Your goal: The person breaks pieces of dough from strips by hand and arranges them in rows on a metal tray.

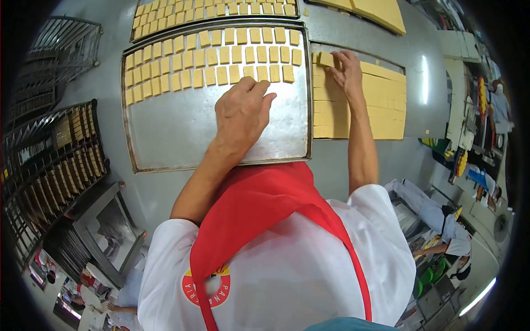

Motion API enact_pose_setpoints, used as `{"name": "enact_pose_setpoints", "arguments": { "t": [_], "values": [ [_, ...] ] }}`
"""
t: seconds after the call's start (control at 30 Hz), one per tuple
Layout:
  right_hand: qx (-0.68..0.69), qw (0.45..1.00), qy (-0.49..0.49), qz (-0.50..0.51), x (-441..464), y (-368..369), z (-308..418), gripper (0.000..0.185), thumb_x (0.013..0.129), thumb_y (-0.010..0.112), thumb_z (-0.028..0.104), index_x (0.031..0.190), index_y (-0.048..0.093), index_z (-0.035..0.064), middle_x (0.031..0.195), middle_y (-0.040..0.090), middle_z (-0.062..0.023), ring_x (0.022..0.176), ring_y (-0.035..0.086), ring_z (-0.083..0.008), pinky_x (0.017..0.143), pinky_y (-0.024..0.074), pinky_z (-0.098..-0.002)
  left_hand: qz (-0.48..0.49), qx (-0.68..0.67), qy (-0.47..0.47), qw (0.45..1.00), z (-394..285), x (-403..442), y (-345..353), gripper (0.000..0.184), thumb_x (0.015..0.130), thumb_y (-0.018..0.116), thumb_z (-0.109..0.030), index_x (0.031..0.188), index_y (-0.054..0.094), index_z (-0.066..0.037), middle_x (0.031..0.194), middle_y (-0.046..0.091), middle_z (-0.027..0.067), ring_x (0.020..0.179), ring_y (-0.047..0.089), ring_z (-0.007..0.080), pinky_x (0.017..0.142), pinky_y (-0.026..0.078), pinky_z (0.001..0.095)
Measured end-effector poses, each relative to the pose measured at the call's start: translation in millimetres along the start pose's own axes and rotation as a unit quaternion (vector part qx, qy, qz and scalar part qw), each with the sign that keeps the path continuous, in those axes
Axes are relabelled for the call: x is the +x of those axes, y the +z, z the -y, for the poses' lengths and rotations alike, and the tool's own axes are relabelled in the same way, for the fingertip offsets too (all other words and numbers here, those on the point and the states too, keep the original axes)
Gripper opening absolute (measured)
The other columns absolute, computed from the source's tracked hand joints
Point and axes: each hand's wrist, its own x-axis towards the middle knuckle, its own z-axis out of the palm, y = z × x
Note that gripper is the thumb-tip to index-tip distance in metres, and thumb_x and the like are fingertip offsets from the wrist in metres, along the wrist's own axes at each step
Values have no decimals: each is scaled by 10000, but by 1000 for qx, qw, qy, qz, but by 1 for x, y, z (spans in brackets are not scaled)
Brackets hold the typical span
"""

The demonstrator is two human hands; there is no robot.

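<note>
My left hand is over the metal baking tray, its fingers curled downward. Its fingertips meet the near edge of the lowest row of small yellow dough pieces; whatever may lie under the fingers is hidden. To the right, my right hand pinches a dough block between thumb and fingers. That block sits at the upper left corner of a yellow dough slab, which is cut into long strips. Rows of dough pieces cover the far part of the tray, while bare metal shows in its near part.
Beyond stands a second tray of dough pieces, with another yellow slab at the far right. Dark metal racks line the left side. A co-worker is at the right. My red apron touches the table edge.
</note>
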Motion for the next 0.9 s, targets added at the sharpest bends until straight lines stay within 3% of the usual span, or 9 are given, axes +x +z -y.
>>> {"name": "enact_pose_setpoints", "arguments": {
  "t": [0.1, 0.17, 0.27, 0.43, 0.67, 0.77, 0.83, 0.87, 0.9],
  "values": [
    [65, 997, 29, -43, -11, -45, 71, 463, 777, 849, 191, 1209, 728, 77, 1223, 672, -146, 1133, 607, -387, 972, 519, -456, -14, -12, -10, 1000, 1, -1, -12, 200, 904, 787, -150, 1087, 765, -73, 920, 688, 97, 791, 689, 293, 697, 544, 398],
    [103, 993, -31, -52, -22, -73, 129, 467, 764, 844, 159, 1201, 715, 58, 1223, 665, -160, 1117, 619, -388, 955, 530, -458, -23, -26, -14, 999, 3, -2, -22, 189, 910, 781, -142, 1084, 768, -71, 916, 692, 103, 782, 691, 295, 693, 545, 394],
    [185, 972, -110, 88, -47, -89, 206, 447, 758, 792, 53, 1187, 673, 6, 1216, 656, -180, 1089, 620, -387, 943, 532, -466, -23, -45, -14, 999, 7, -3, -28, 173, 916, 771, -128, 1079, 775, -70, 907, 700, 114, 757, 691, 295, 681, 547, 388],
    [145, 968, -124, 161, -61, -78, 217, 435, 768, 712, -44, 1199, 654, -18, 1162, 651, -177, 1084, 619, -396, 931, 524, -466, 48, -59, 45, 996, 12, -14, -25, 245, 893, 799, -191, 1079, 766, -35, 934, 719, 119, 874, 688, 315, 786, 554, 426],
    [129, 985, -36, 107, -70, -75, 223, 421, 775, 691, -64, 1193, 665, -23, 1141, 670, -197, 1026, 650, -402, 869, 553, -458, 129, -36, 64, 989, 9, -33, -21, 342, 855, 826, -247, 1104, 755, -24, 989, 729, 120, 954, 664, 342, 874, 529, 459],
    [276, 953, 47, 114, -68, -70, 222, 428, 805, 719, -69, 1227, 676, -13, 1152, 703, -169, 968, 690, -318, 803, 575, -382, 112, -75, 69, 988, 12, -32, -21, 338, 875, 816, -228, 1133, 749, -21, 978, 734, 127, 920, 682, 355, 819, 546, 437],
    [462, 866, 153, 118, -70, -63, 216, 477, 826, 757, -66, 1291, 679, 9, 1200, 722, -119, 968, 691, -195, 780, 567, -292, 119, -192, -50, 973, 5, -25, -25, 328, 915, 801, -173, 1181, 736, 7, 970, 757, 104, 863, 724, 263, 771, 569, 358],
    [463, 865, 152, 119, -70, -62, 217, 477, 826, 757, -66, 1291, 679, 9, 1200, 722, -119, 968, 691, -195, 780, 567, -292, 118, -191, -51, 973, 4, -22, -25, 328, 915, 801, -173, 1181, 736, 7, 970, 757, 104, 863, 724, 263, 771, 569, 358],
    [477, 864, 139, 81, -68, -61, 222, 513, 821, 770, -71, 1317, 675, 18, 1210, 721, -96, 975, 675, -160, 784, 560, -274, 146, -302, -133, 933, 4, -19, -25, 319, 931, 790, -142, 1196, 730, 25, 975, 763, 90, 853, 723, 204, 764, 570, 317]
  ]
}}
